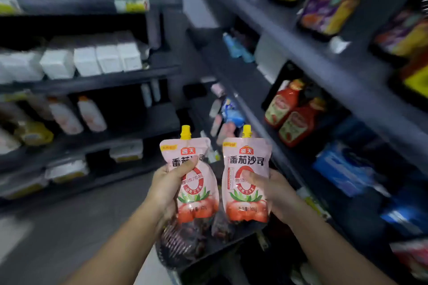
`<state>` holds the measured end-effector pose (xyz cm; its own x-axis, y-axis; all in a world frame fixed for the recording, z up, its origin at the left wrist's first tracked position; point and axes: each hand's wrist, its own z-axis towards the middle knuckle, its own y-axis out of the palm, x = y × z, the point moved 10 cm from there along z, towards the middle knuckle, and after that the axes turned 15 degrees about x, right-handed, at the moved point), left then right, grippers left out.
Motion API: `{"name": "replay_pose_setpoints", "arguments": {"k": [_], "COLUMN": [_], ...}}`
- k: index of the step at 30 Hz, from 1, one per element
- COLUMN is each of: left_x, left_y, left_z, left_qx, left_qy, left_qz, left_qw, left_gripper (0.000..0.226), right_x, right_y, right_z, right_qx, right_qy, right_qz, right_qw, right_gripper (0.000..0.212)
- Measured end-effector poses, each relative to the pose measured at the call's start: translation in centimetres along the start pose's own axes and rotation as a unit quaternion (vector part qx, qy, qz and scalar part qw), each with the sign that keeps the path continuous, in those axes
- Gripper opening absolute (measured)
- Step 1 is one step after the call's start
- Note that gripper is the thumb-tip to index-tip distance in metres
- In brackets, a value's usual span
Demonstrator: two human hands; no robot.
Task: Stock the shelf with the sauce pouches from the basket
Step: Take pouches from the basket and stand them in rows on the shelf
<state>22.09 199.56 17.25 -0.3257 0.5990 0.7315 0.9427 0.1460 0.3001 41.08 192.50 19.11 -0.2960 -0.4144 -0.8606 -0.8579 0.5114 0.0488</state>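
I hold two pink tomato sauce pouches with yellow caps upright in front of me. My left hand (165, 188) grips the left pouch (196, 183) with the thumb across its front. My right hand (274, 192) grips the right pouch (246, 183) the same way. Below them the dark basket (208, 250) shows packets of a dark product. The dark shelf unit (301, 58) on the right runs away from me. On one of its levels stand red ketchup bottles (289, 113).
A second dark shelf unit (97, 81) on the left carries white packs, pale bottles and flat boxes. The grey floor aisle (69, 227) runs between the units. Blue packs (345, 169) and colourful packets (328, 7) fill the right shelves. The picture is blurred by motion.
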Motion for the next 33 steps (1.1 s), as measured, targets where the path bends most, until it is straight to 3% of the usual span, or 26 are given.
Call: {"name": "replay_pose_setpoints", "arguments": {"k": [2,8,12,15,17,19,23,27,33], "left_x": [1.1,1.0,0.7,0.1,-0.5,-1.7,-5.7,-11.1,-20.1], "left_y": [2.3,11.5,16.5,18.9,20.2,21.3,23.2,24.9,25.9], "left_z": [-2.0,-10.5,-16.9,-21.3,-24.4,-27.5,-33.9,-41.9,-54.1], "left_qx": [-0.039,-0.189,-0.268,-0.274,-0.28,-0.294,-0.35,-0.418,-0.507], "left_qy": [0.001,-0.077,-0.031,0.022,0.043,0.047,0.019,-0.022,-0.036], "left_qz": [-0.001,0.046,0.106,0.13,0.122,0.116,0.132,0.165,0.221], "left_qw": [0.999,0.978,0.957,0.953,0.951,0.947,0.927,0.893,0.832], "left_gripper": [0.015,0.029,0.012,0.023,0.019,0.016,0.02,0.027,0.046], "right_x": [-2.7,-8.7,-11.2,-11.9,-12.1,-11.9,-9.9,-6.3,0.3], "right_y": [-1.8,-9.6,-14.9,-18.3,-20.2,-22.2,-27.1,-32.0,-38.7], "right_z": [-3.0,-12.9,-19.5,-24.4,-27.7,-31.1,-38.2,-46.2,-58.8], "right_qx": [0.035,0.156,0.223,0.253,0.269,0.292,0.351,0.389,0.455], "right_qy": [-0.046,-0.146,-0.181,-0.201,-0.221,-0.241,-0.261,-0.273,-0.288], "right_qz": [0.023,0.082,0.113,0.13,0.133,0.126,0.15,0.19,0.216], "right_qw": [0.998,0.973,0.951,0.938,0.928,0.917,0.887,0.859,0.815], "right_gripper": [0.031,0.03,0.028,0.023,0.034,0.045,0.034,0.042,0.039]}}
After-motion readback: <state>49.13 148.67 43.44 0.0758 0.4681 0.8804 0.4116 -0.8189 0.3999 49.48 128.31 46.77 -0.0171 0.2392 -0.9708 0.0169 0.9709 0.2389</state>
